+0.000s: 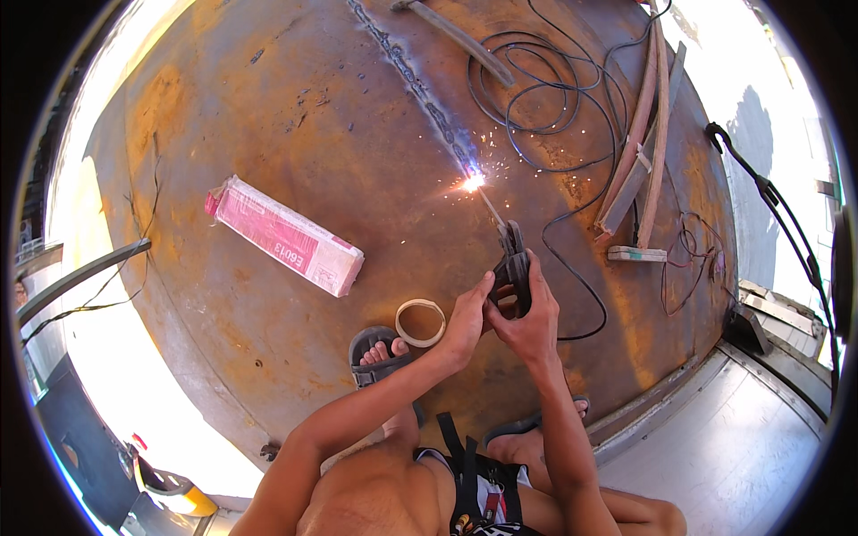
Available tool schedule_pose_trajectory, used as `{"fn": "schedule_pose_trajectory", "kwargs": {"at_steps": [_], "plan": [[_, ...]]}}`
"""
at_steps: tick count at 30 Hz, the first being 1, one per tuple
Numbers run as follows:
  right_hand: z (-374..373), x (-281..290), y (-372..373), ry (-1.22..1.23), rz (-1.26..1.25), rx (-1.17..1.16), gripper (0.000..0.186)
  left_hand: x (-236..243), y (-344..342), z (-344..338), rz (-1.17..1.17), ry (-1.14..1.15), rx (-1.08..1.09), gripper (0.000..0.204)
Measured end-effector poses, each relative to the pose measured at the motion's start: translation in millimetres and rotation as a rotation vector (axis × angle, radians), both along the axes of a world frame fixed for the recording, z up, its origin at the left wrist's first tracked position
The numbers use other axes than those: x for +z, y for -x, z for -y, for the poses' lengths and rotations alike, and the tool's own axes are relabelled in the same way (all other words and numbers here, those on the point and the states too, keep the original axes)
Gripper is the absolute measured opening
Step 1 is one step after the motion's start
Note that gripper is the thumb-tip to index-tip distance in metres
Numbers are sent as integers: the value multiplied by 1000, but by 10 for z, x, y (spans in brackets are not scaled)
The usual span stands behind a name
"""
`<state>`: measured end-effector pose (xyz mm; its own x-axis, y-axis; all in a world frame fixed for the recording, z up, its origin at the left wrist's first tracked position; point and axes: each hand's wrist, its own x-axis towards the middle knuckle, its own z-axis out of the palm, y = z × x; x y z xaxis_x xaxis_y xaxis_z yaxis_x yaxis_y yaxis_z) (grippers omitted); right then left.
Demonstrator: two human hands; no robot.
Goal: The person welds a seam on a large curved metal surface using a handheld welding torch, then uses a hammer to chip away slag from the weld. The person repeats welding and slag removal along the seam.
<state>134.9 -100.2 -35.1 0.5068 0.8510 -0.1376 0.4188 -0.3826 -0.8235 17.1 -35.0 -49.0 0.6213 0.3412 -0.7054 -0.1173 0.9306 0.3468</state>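
A black welding electrode holder [512, 265] is gripped in both hands in front of me. My right hand [529, 323] wraps its handle from the right, and my left hand [470, 314] closes on it from the left. From the holder's jaws a thin welding rod [491, 207] slants forward and left. At its tip a bright arc [474, 182] glows and throws sparks on the rusty steel plate [304, 161]. Beyond the arc, a dark, rough weld seam [413, 82] runs away toward the upper left.
On the plate, a pink-and-white box [288, 235] lies left and a pale ring [420, 323] sits by my sandalled left foot [380, 354]. A black cable [511, 107] coils at far right, beside wooden strips [660, 134]. A hammer-like tool [456, 40] lies at the far edge.
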Motion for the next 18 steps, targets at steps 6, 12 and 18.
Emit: {"fn": "schedule_pose_trajectory", "kwargs": {"at_steps": [6,12,18], "plan": [[-23,38,20,5,-25,-10,95,-8,11,3,10,8,-3,63],[-25,45,20,1,-39,-17,95,-36,11,18,31,-2,3,63],[-15,28,7,-14,0,2,96,-2,-1,3,-8,13,-5,63]]}}
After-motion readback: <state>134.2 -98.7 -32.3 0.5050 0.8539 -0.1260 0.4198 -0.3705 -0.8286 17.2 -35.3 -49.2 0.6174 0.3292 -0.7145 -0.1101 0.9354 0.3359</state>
